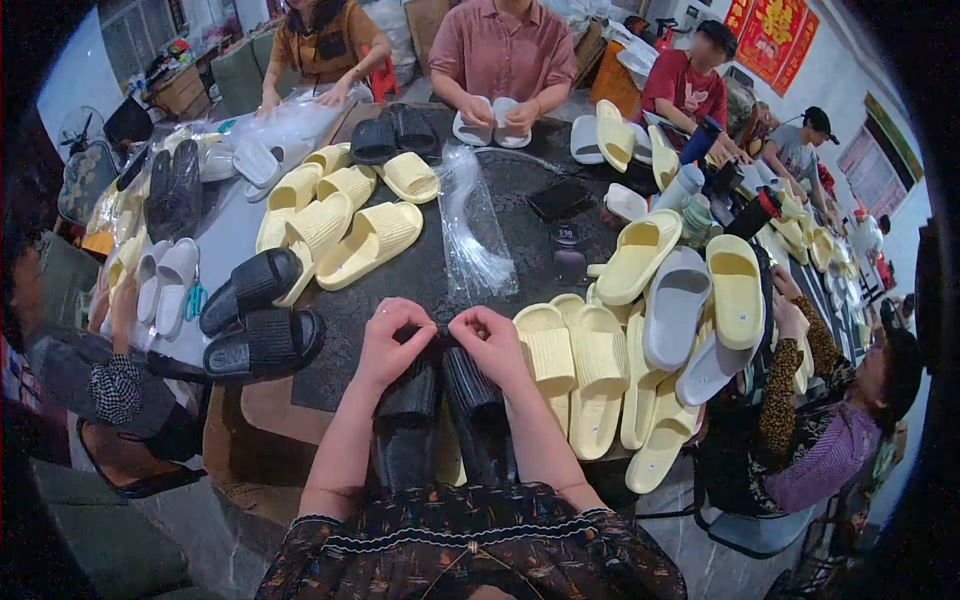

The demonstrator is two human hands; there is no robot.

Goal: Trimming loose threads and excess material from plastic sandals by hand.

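Observation:
A pair of black ribbed slippers, the left one (408, 395) and the right one (472, 385), lies side by side right in front of me, between my forearms. My left hand (398, 338) and my right hand (490, 343) meet over their far ends. Thumb and forefinger are pinched together on each hand; anything small between them is lost against the dark surface. Just beyond my hands lies a bundle of thin clear plastic strands (478, 235). Close by my right hand are yellow ribbed slippers (598, 365).
Yellow slippers (370, 243) and black slippers (262, 342) lie to the left, with teal scissors (196, 300) beyond. Grey slippers (677, 310), bottles (682, 187) and a dark phone (560, 199) are to the right. Several people work around the table (400, 285); one (503, 60) across handles white slippers.

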